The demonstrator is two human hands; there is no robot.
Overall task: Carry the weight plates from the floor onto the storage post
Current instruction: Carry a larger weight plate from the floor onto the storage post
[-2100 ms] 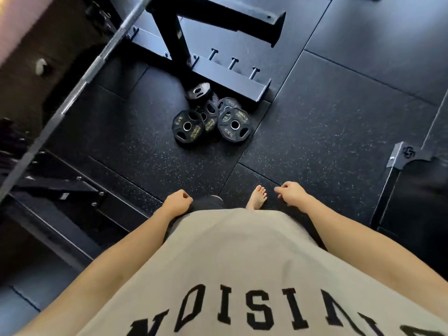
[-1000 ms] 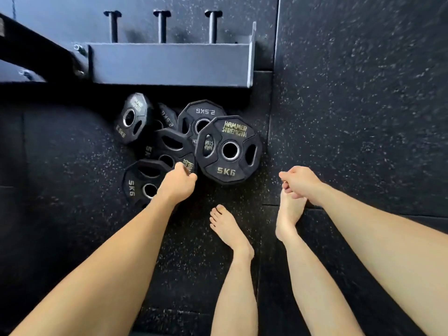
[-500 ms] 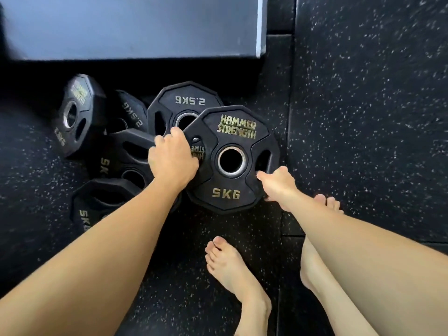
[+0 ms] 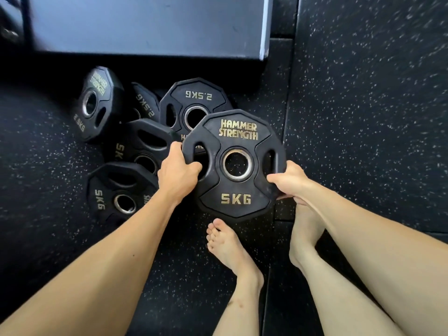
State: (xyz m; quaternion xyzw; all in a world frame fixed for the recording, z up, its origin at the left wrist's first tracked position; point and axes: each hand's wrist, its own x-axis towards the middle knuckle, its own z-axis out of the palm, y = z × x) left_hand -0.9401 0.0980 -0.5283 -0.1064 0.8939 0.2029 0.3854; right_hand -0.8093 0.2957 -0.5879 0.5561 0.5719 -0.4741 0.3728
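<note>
A black 5 kg weight plate (image 4: 234,141) marked HAMMER STRENGTH is held flat between both hands, lifted a little over the pile. My left hand (image 4: 177,173) grips its left rim with the thumb in the left grip slot. My right hand (image 4: 288,180) grips its right rim by the right slot. Beneath and to the left lie other black plates: a 2.5 kg plate (image 4: 196,98), a 5 kg plate (image 4: 143,141), another 5 kg plate (image 4: 114,190), and a tilted 2.5 kg plate (image 4: 95,103). No storage post is in view.
The dark steel base beam (image 4: 145,27) of the rack runs across the top, right behind the pile. My bare feet (image 4: 228,246) stand just below the held plate on the speckled black rubber floor (image 4: 363,117), which stretches out to the right.
I bent down to the pile. Both hands closed on the top 5 kg plate, and it has come up and slightly toward me off the plates beneath.
</note>
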